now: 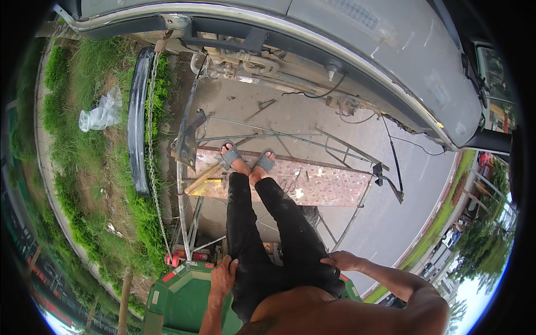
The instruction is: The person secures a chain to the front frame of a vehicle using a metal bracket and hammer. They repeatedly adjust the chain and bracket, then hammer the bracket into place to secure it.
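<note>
Left hand clenched on trousers at left thigh; right hand pinches the cloth at right thigh. Trousers on the person, legs crossing board's near edge. Sandals at far edge, left of middle. Wooden handle by left edge. Most open room: toward board's right edge.
</note>
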`<state>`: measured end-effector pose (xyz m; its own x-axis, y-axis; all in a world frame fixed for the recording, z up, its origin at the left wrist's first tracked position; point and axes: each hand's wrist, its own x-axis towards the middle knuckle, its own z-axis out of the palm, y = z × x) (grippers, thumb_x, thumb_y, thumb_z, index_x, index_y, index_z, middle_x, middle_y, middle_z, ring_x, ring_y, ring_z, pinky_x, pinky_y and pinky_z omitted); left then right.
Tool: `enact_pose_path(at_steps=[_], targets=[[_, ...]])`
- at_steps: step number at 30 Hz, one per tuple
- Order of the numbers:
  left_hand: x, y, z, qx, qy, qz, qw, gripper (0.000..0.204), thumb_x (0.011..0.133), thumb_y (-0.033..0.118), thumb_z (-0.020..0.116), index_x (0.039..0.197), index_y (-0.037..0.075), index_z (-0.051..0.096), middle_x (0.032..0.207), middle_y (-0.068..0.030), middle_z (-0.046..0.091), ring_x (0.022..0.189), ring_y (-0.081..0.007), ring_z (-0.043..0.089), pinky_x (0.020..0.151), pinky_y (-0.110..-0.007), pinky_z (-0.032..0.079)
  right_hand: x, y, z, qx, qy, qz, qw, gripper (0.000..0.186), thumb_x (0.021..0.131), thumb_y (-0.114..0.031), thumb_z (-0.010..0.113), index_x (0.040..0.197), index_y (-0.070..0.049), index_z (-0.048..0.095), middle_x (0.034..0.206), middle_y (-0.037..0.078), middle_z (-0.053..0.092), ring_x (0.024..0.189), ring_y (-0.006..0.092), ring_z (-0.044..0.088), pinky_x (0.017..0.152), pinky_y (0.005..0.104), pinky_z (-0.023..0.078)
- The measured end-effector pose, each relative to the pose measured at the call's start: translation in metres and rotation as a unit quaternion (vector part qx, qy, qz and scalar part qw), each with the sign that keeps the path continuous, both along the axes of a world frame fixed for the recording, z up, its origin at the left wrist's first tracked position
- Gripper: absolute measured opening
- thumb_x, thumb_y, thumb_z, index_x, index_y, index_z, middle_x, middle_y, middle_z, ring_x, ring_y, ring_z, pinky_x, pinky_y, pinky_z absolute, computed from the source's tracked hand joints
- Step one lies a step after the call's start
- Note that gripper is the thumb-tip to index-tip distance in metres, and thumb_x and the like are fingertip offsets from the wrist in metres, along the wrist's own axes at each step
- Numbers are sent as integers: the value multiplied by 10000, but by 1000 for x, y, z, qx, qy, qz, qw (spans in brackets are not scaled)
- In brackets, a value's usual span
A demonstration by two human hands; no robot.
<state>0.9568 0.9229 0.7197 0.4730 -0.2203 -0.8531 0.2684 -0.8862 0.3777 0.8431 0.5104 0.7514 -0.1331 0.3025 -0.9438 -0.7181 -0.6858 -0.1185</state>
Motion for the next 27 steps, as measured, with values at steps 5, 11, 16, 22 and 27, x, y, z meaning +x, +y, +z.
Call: enact_pose_path(at_steps=[5, 11, 16, 22, 27], targets=[[85, 25, -22, -30, 58, -104, 992, 293, 985, 302, 586, 897, 23, 568, 856, -238, 651, 835, -477, 625, 702, -535, 478, 69, 2, -25, 88, -1, 169, 982, 732, 1013, -636, 337, 932, 8, 676, 908, 229, 685, 963, 424, 649, 873, 497, 488], [339, 41, -73, -6, -338, -6, 941, 254, 1020, 229, 525, 1001, -15, 592, 1004, -190, 588, 867, -398, 585, 782, -479, 464, 237, -46, -77, -71, -400, 80, 910, 318, 1026, -332, 505, 990, -22, 566, 941, 206, 613, 955, 399, 617, 845, 468, 487], [477, 53, -184, 18, -431, 26, 902, 506, 1057, 437, 420, 1285, 2, 542, 1154, -228, 613, 1055, -383, 617, 902, -465, 476, 440, -88, -92, -297, -780, 92, 543, 267, 984, -258, 607, 1130, -36, 581, 1103, 161, 558, 1069, 366, 560, 919, 446, 464], [511, -9, -258, -72, -352, 180, 916, 654, 1070, 524, 284, 1102, -20, 646, 787, -148, 616, 757, -283, 611, 754, -415, 465, 505, -99, -148, -436, -817, 150, 345, 363, 976, -414, 605, 1115, -79, 604, 1041, 121, 556, 952, 308, 526, 832, 431, 425], [500, -24, -279, -67, -455, 202, 865, 697, 1070, 549, 249, 882, 21, 664, 596, -29, 420, 559, -173, 408, 557, -382, 330, 518, -112, -177, -501, -819, 160, 228, 482, 930, -545, 623, 1115, -99, 618, 1003, 112, 556, 983, 301, 488, 876, 443, 381]])
